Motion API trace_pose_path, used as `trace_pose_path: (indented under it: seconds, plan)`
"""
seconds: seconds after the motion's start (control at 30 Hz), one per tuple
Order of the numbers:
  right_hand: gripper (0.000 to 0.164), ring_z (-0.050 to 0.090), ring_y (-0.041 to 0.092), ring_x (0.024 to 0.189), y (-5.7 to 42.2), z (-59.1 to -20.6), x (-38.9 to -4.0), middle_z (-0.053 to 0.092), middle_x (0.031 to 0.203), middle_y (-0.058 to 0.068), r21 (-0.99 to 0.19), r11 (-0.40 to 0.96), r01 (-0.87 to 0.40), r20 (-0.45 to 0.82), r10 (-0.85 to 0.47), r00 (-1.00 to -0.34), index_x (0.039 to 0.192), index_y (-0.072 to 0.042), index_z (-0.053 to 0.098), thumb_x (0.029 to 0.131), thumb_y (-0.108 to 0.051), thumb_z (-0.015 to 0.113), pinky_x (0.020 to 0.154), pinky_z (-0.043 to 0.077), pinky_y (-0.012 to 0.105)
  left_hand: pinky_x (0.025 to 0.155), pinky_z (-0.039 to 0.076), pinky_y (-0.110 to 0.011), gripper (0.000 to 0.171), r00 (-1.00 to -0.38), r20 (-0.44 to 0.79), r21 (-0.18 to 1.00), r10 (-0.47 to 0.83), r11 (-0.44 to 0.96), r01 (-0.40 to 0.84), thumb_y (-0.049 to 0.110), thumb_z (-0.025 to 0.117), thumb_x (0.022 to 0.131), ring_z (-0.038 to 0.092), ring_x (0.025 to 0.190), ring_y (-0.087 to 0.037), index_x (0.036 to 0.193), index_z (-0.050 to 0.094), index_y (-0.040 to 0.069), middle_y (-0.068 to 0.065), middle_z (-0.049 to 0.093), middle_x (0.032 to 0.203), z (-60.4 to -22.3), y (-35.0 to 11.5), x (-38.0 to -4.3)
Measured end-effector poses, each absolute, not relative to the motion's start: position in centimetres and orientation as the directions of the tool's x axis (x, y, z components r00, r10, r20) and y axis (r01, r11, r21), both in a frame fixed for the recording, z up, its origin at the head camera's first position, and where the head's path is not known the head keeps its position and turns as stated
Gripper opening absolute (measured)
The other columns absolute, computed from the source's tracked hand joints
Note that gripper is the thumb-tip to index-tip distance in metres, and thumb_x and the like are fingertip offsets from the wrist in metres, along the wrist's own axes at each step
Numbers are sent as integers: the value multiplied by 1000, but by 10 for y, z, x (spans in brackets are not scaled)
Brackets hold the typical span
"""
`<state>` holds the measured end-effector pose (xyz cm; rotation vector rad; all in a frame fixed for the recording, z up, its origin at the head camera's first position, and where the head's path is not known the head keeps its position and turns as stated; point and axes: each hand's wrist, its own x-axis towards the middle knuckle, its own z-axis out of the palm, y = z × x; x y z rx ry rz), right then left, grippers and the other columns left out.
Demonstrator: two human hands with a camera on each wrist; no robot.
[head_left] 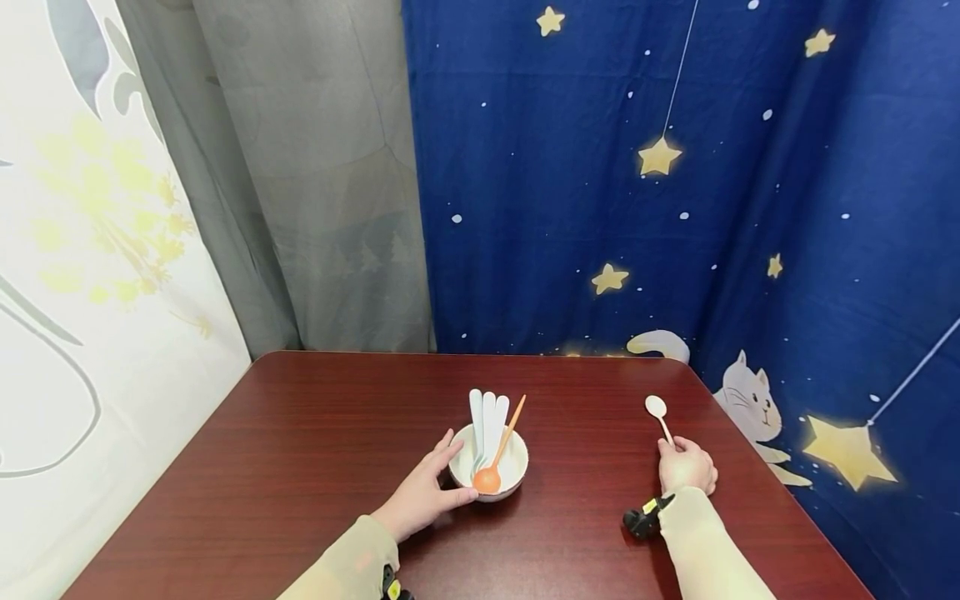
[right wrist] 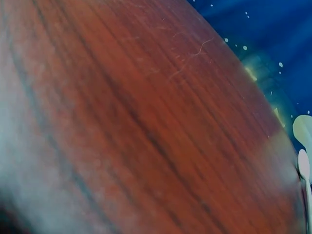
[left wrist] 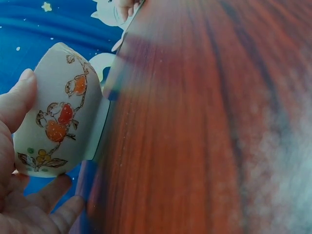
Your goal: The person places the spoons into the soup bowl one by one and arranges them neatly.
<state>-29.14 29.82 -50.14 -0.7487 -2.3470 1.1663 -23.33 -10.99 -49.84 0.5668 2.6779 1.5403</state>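
Observation:
A white bowl (head_left: 516,468) stands on the table, with my left hand (head_left: 422,497) holding its left side between thumb and fingers. The left wrist view shows orange fruit and brown leaves painted on the outside of the bowl (left wrist: 63,112). In it lean an orange spoon (head_left: 487,479), bowl end down, and three utensils with pale handles (head_left: 489,417), whose lower ends are partly hidden. Off to the right, my right hand (head_left: 686,467) grips the handle end of a white spoon (head_left: 656,407), its bowl pointing away from me. The right wrist view catches only part of this spoon (right wrist: 304,165).
The dark red wooden table (head_left: 330,433) has its far edge against a grey curtain (head_left: 330,208) and a blue star-patterned curtain (head_left: 540,208). A white patterned cloth (head_left: 90,350) hangs at the left. The table's right edge runs close beside my right hand.

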Motion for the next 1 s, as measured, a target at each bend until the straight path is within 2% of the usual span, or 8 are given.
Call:
trace_pose_path:
  seconds: [0.47, 0.7, 1.0]
  plan:
    - [35, 32, 52, 115, 300, -506, -297, 51, 121, 28, -786, 519, 337, 98, 642, -760, 121, -4, 62, 92, -23, 58, 96, 23, 58, 108, 30, -49, 90, -936, 177, 839, 305, 451, 305, 42, 80, 77, 20, 143, -34, 147, 38, 5, -17, 18, 158, -497, -109, -233]
    - [34, 32, 52, 112, 303, -511, -302, 49, 118, 29, -762, 553, 338, 120, 633, -765, 119, -2, 62, 93, -23, 57, 91, 24, 59, 109, 28, -50, 89, -940, 163, 837, 301, 461, 293, 43, 79, 78, 19, 143, -35, 147, 38, 6, -16, 17, 158, -497, -109, -232]
    - [29, 33, 52, 112, 298, -504, -298, 49, 114, 30, -745, 552, 374, 100, 647, -756, 115, -1, 64, 95, -20, 56, 91, 25, 59, 109, 28, -51, 89, -941, 155, 842, 300, 459, 285, 42, 79, 78, 18, 143, -34, 148, 38, 7, -15, 17, 159, -495, -108, -230]
